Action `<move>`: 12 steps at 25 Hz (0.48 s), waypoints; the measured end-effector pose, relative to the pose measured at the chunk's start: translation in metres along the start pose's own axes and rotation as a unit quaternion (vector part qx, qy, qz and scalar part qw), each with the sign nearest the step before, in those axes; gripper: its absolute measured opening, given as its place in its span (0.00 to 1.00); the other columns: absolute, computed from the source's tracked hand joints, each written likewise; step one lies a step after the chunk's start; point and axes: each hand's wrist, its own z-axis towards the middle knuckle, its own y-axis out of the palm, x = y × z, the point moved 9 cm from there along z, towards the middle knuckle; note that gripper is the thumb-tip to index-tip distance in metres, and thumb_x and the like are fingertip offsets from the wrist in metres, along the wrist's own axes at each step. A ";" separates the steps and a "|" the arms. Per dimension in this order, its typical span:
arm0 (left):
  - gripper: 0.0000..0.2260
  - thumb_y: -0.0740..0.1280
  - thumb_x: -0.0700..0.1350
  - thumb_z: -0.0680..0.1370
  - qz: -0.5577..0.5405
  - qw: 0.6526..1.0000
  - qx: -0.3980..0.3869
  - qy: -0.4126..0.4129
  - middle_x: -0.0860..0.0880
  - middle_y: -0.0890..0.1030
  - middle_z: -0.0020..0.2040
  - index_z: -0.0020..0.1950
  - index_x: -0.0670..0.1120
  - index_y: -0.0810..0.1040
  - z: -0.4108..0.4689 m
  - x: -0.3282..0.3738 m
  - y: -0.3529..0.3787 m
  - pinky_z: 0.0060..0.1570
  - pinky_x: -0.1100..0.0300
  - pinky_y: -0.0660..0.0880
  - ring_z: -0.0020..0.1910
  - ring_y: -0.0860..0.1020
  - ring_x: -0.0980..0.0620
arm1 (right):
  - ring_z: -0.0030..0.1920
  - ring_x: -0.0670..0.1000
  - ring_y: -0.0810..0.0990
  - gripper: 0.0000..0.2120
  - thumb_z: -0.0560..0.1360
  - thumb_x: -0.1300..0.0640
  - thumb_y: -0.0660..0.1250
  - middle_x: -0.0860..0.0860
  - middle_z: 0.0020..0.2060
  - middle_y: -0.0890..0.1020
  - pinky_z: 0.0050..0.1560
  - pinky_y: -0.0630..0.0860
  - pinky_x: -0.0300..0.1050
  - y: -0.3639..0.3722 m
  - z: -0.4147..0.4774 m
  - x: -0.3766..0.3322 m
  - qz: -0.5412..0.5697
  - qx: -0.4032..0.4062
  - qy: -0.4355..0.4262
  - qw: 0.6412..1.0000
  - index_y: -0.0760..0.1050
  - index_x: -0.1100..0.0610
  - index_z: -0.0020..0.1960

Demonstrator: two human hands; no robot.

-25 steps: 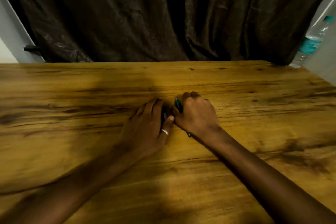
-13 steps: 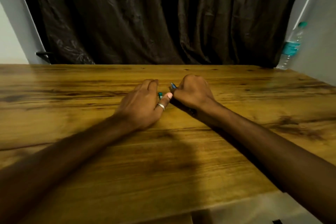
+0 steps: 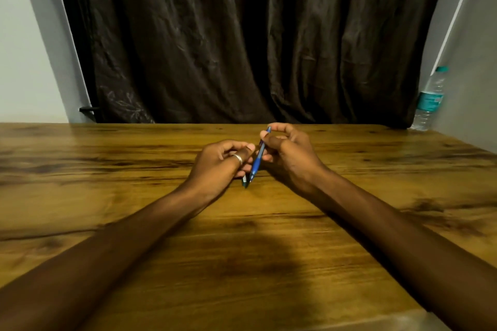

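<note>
A blue pen [image 3: 257, 158] is held tilted above the wooden table [image 3: 242, 250], its lower end pointing toward me. My right hand [image 3: 289, 157] pinches the pen's upper part between thumb and fingers. My left hand [image 3: 220, 165], with a silver ring on the thumb, curls its fingers round a small dark greenish piece [image 3: 244, 183] whose end sticks out below the hand, right beside the pen's lower tip. What that piece is cannot be told. The two hands nearly touch.
A clear plastic water bottle [image 3: 429, 99] with a teal label and cap stands at the table's far right corner by the wall. A dark brown curtain [image 3: 242, 40] hangs behind the table's far edge. The table's near edge shows at the bottom right.
Both hands have lifted off the table surface and turned, so the blue pen now shows between them. The view has tilted up and back.
</note>
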 end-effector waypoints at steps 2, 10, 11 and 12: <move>0.05 0.70 0.45 0.80 -0.002 1.000 -0.021 -0.010 0.44 0.88 0.48 0.53 0.50 0.85 -0.002 0.000 0.004 0.51 0.50 0.83 0.45 0.86 0.49 | 0.32 0.50 0.81 0.09 0.80 0.63 0.68 0.58 0.38 0.82 0.30 0.79 0.39 0.000 -0.001 0.002 -0.002 0.009 -0.005 1.000 0.73 0.61 0.60; 0.06 0.72 0.40 0.78 -0.073 0.994 -0.058 -0.063 0.46 0.89 0.46 0.54 0.45 0.86 -0.003 -0.005 0.002 0.40 0.61 0.83 0.40 0.86 0.53 | 0.34 0.48 0.85 0.02 0.81 0.60 0.67 0.49 0.32 0.86 0.28 0.76 0.38 0.011 -0.007 -0.001 -0.034 -0.016 -0.012 0.999 0.78 0.57 0.51; 0.07 0.72 0.40 0.78 -0.070 0.993 -0.059 -0.068 0.47 0.89 0.45 0.55 0.44 0.86 -0.002 -0.007 0.001 0.38 0.63 0.82 0.39 0.86 0.54 | 0.35 0.48 0.84 0.02 0.80 0.60 0.67 0.49 0.32 0.85 0.29 0.76 0.38 0.011 -0.007 -0.001 -0.032 -0.016 -0.010 0.999 0.79 0.57 0.50; 0.07 0.72 0.40 0.78 -0.064 0.994 -0.059 -0.073 0.47 0.89 0.44 0.55 0.43 0.86 -0.001 -0.009 0.000 0.37 0.64 0.82 0.38 0.85 0.55 | 0.35 0.48 0.83 0.03 0.80 0.60 0.68 0.50 0.33 0.84 0.29 0.75 0.38 0.011 -0.007 -0.001 -0.026 -0.013 -0.005 1.000 0.79 0.57 0.48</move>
